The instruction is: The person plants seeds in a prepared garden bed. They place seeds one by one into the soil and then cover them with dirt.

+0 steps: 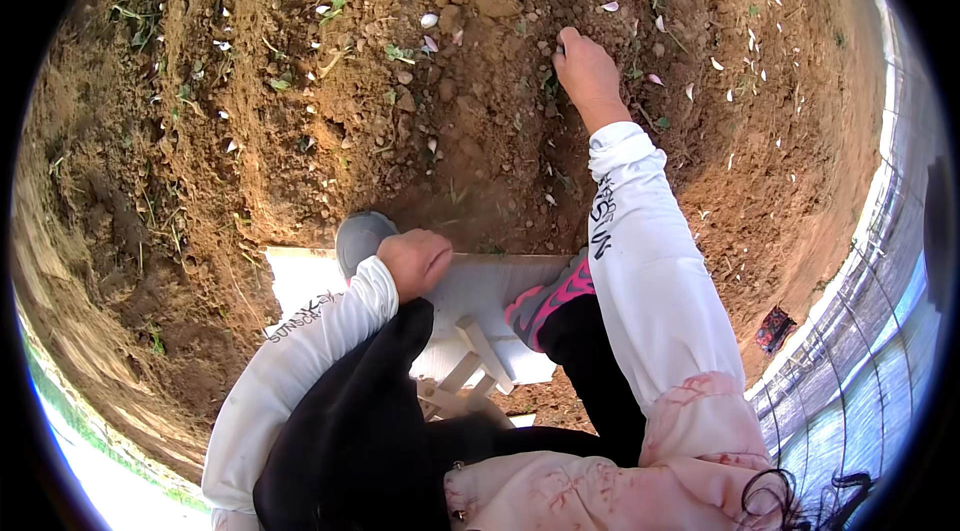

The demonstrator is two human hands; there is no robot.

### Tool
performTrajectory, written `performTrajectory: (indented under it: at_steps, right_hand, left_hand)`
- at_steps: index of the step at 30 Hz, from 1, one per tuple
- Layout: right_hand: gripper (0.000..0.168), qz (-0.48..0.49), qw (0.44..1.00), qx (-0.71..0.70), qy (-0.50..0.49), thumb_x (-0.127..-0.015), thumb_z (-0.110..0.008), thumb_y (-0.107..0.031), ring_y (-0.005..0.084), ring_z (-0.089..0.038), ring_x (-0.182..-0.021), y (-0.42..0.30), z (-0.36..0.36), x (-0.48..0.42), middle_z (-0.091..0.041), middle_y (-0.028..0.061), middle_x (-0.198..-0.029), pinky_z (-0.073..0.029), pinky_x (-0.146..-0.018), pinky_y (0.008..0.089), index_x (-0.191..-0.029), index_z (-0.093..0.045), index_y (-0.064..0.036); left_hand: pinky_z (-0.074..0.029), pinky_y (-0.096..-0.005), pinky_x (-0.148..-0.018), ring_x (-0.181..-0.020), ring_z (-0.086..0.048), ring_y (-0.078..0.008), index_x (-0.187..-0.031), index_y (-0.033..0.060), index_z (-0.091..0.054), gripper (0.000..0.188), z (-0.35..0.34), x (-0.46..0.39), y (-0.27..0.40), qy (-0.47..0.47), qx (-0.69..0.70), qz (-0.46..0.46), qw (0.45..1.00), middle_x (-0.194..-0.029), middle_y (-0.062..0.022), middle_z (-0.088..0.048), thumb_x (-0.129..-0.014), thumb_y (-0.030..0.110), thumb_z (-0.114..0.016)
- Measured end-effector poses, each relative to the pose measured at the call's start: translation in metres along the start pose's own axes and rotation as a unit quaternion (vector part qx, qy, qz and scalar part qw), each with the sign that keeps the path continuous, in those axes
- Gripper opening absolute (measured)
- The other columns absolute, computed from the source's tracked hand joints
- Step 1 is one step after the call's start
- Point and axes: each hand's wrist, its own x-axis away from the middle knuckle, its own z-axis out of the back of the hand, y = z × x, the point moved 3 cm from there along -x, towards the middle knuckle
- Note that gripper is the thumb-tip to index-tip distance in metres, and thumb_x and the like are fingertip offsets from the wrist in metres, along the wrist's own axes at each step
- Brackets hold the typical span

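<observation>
My right hand (590,73) reaches out low over the tilled brown soil (487,118), its fingers curled downward. The fingertips face away from me, so whether they pinch anything is hidden. Pale garlic cloves lie scattered in rows; a pinkish clove (610,6) rests just beyond that hand and another clove (655,79) to its right. Curled into a fist, my left hand (415,264) is above my left knee, beside the grey toe of a shoe (364,238). Its palm side is turned from view, and any contents are hidden. A white clove (428,20) sits farther out, left of centre.
Under my feet lies a pale flat board (480,283). A small wooden stool (457,381) stands below me. My pink and grey right shoe (551,302) is on the board. At the right are a dark patterned bag (775,328) and wire fencing (840,336).
</observation>
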Motion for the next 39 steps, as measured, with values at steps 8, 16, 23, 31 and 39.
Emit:
performTrajectory:
  at_steps: [8, 16, 23, 31, 39]
  right_hand:
    - [0.009, -0.016, 0.984, -0.163, -0.071, -0.069, -0.054, -0.01, 0.0328, -0.055, -0.069, 0.02, -0.001, 0.031, -0.056, 0.0152, -0.071, -0.043, -0.062, 0.0389, -0.073, -0.053, -0.003]
    - [0.012, 0.018, 0.992, -0.072, -0.105, -0.068, -0.052, -0.014, 0.0338, -0.055, -0.07, 0.015, -0.001, 0.016, -0.057, 0.0157, -0.07, -0.044, -0.065, 0.042, -0.072, -0.057, -0.004]
    - [0.012, -0.066, 0.996, -0.032, -0.045, -0.068, -0.054, -0.016, 0.0329, -0.055, -0.072, 0.011, 0.002, -0.022, -0.057, 0.017, -0.074, -0.043, -0.064, 0.0401, -0.071, -0.055, -0.004]
    - [0.01, -0.07, 0.977, -0.201, -0.02, -0.067, -0.054, -0.011, 0.0349, -0.054, -0.073, 0.017, -0.004, -0.006, -0.057, 0.0175, -0.072, -0.043, -0.063, 0.0401, -0.073, -0.052, -0.003]
    - [0.012, -0.003, 0.995, -0.098, 0.004, -0.069, -0.055, -0.012, 0.0352, -0.054, -0.072, 0.011, -0.013, -0.01, -0.056, 0.0183, -0.073, -0.043, -0.063, 0.0415, -0.078, -0.053, -0.004]
  left_hand:
    - [-0.045, -0.035, -0.06, -0.07, -0.055, -0.0279, -0.077, 0.0035, -0.056, 0.011, -0.002, 0.004, -0.004, 0.005, 0.013, -0.003, 1.0, -0.072, -0.011, -0.056, -0.073, 0.012, -0.051]
    - [-0.045, -0.0351, -0.061, -0.07, -0.054, -0.0286, -0.077, 0.0035, -0.055, 0.011, 0.0, 0.003, -0.003, 0.002, 0.025, -0.004, 1.0, -0.072, -0.0114, -0.056, -0.073, 0.012, -0.051]
    - [-0.045, -0.0351, -0.062, -0.07, -0.054, -0.0289, -0.077, 0.0035, -0.056, 0.01, -0.001, 0.002, -0.004, 0.005, 0.029, -0.01, 1.0, -0.072, -0.0118, -0.055, -0.072, 0.012, -0.052]
    - [-0.045, -0.0352, -0.06, -0.069, -0.054, -0.0283, -0.078, 0.0037, -0.056, 0.011, 0.002, 0.004, -0.003, 0.013, 0.032, -0.01, 0.999, -0.072, -0.0113, -0.055, -0.072, 0.012, -0.052]
    - [-0.044, -0.0354, -0.059, -0.068, -0.053, -0.0281, -0.073, 0.0056, -0.054, 0.01, -0.001, 0.004, -0.007, 0.018, 0.03, -0.019, 0.999, -0.069, -0.0104, -0.053, -0.073, 0.014, -0.05]
